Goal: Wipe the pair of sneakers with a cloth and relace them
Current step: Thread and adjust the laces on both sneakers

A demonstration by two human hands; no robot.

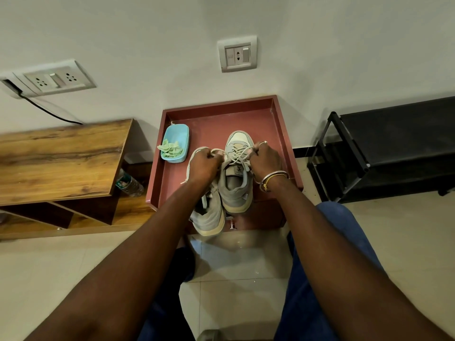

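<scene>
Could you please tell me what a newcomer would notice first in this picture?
The left hand and the right hand each pinch the laces of a grey sneaker on a red table by the wall, dead centre. A second sneaker lies to its left, heel over the table's front edge. A blue tub holding a green cloth sits at the table's left rim.
</scene>
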